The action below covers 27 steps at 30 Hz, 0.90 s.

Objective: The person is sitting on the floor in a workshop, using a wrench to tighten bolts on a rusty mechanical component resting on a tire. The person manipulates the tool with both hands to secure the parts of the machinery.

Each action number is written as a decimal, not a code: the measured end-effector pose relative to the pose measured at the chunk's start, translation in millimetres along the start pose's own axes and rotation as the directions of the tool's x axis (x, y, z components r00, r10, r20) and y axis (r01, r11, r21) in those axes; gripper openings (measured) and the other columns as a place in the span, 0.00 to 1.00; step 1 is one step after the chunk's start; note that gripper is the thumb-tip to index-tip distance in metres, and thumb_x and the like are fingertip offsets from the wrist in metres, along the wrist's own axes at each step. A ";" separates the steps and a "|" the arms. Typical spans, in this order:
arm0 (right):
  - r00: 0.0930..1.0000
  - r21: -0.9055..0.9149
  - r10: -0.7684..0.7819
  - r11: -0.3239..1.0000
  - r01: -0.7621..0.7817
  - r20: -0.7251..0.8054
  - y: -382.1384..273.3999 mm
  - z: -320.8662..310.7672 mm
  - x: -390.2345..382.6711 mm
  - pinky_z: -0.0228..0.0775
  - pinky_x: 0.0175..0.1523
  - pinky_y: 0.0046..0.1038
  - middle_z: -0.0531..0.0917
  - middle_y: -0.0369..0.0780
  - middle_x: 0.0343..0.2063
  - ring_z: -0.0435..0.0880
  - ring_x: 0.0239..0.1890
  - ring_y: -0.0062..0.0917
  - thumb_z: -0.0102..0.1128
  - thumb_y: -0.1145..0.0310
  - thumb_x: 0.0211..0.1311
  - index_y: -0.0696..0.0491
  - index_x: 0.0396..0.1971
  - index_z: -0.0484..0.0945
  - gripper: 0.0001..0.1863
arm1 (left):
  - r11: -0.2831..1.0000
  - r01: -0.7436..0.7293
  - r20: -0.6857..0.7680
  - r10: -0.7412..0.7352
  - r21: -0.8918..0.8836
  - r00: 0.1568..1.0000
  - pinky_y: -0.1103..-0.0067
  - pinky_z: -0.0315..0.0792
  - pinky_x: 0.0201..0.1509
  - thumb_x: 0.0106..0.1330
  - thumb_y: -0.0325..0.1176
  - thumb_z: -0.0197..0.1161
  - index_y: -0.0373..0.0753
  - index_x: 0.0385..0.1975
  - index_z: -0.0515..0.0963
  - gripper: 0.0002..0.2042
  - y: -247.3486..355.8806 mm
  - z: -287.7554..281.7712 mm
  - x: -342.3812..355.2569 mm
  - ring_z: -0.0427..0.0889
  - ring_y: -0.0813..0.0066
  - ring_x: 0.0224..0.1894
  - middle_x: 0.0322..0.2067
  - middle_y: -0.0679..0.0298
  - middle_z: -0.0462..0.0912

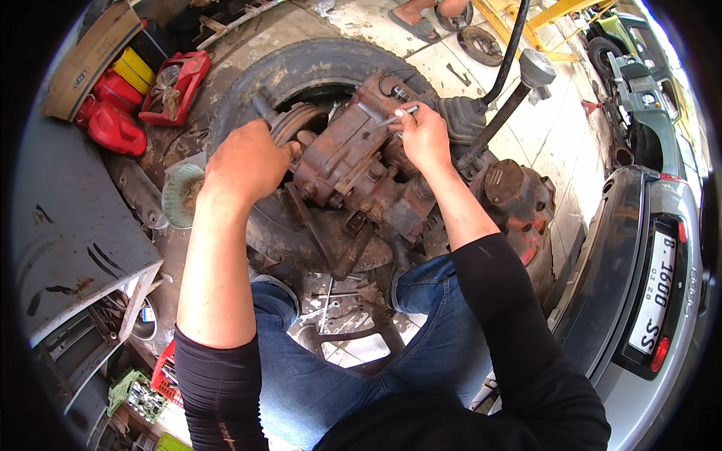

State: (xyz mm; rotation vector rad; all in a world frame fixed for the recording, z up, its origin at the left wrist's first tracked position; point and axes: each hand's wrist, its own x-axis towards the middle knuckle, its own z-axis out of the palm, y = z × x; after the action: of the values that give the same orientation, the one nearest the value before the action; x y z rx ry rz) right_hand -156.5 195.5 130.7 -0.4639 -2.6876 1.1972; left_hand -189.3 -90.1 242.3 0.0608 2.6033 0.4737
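A rusty, red-brown gearbox housing (pixel 342 139) rests on a large tyre (pixel 239 84) between my knees. My left hand (pixel 247 161) is at the housing's left end, its fingers curled round the rim of a round, grooved metal drum (pixel 301 120). My right hand (pixel 427 141) is over the top of the housing, pinching a short, thin metal rod (pixel 398 116) between thumb and fingers. The rod's lower end points down toward the casing; whether it touches is hard to tell. Part of the drum lies hidden behind my left hand.
A long lever (pixel 505 64) and a thicker shaft (pixel 502 120) rise right of the housing. Wrenches (pixel 329 307) lie below. Left are a grey metal bench (pixel 75 210), a bowl (pixel 180 197) and red jerrycans (pixel 116 128). Right stands a silver car (pixel 681 192). Another person's foot (pixel 415 22) shows behind.
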 end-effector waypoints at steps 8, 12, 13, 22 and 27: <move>0.999 -0.024 0.042 0.999 -0.043 -0.031 -15.9 -1.9 -3.8 0.80 0.43 0.36 0.90 0.49 0.28 0.92 0.34 0.39 0.59 0.69 0.75 0.59 0.43 0.84 0.09 | 1.000 0.002 -0.006 -0.002 0.004 1.000 0.63 0.72 0.68 0.68 0.48 0.67 0.28 0.62 0.77 0.31 -2.1 -0.9 -1.6 0.80 0.47 0.63 0.58 0.40 0.82; 0.999 -0.084 -0.035 0.996 0.032 -0.037 -5.6 -1.0 -1.7 0.79 0.41 0.35 0.89 0.49 0.28 0.92 0.34 0.35 0.60 0.69 0.75 0.59 0.44 0.84 0.09 | 1.000 -0.004 -0.010 0.004 0.002 1.000 0.63 0.72 0.68 0.68 0.48 0.67 0.28 0.62 0.77 0.31 -3.0 1.1 -0.2 0.80 0.46 0.63 0.58 0.39 0.82; 1.000 -0.019 0.014 1.000 -0.014 0.002 -7.3 -2.0 -1.2 0.79 0.42 0.33 0.90 0.47 0.30 0.92 0.36 0.32 0.59 0.68 0.76 0.58 0.45 0.84 0.10 | 1.000 -0.005 -0.012 0.005 0.001 1.000 0.63 0.73 0.68 0.68 0.48 0.67 0.28 0.62 0.77 0.31 -3.6 1.6 0.5 0.80 0.46 0.63 0.58 0.39 0.82; 0.995 -0.053 -0.096 0.994 0.095 -0.016 -12.4 1.7 -6.0 0.77 0.44 0.36 0.87 0.50 0.29 0.90 0.39 0.41 0.60 0.69 0.75 0.53 0.47 0.85 0.09 | 1.000 0.003 -0.004 -0.003 0.005 1.000 0.63 0.72 0.68 0.68 0.48 0.67 0.29 0.62 0.78 0.30 -3.1 0.1 -0.7 0.80 0.47 0.63 0.58 0.40 0.82; 0.995 -0.080 -0.074 0.994 0.068 -0.071 -7.1 3.1 -1.5 0.77 0.44 0.41 0.86 0.55 0.30 0.88 0.39 0.50 0.59 0.70 0.74 0.53 0.45 0.85 0.07 | 1.000 -0.004 -0.006 0.004 -0.013 1.000 0.63 0.72 0.68 0.68 0.48 0.68 0.29 0.62 0.78 0.30 -2.0 0.5 0.1 0.80 0.47 0.63 0.58 0.41 0.82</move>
State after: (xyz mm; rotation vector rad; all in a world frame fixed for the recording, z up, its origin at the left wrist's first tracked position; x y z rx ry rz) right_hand -157.4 188.3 133.9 -0.4108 -2.6710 1.0403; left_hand -189.1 -91.8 241.2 0.0602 2.6061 0.4925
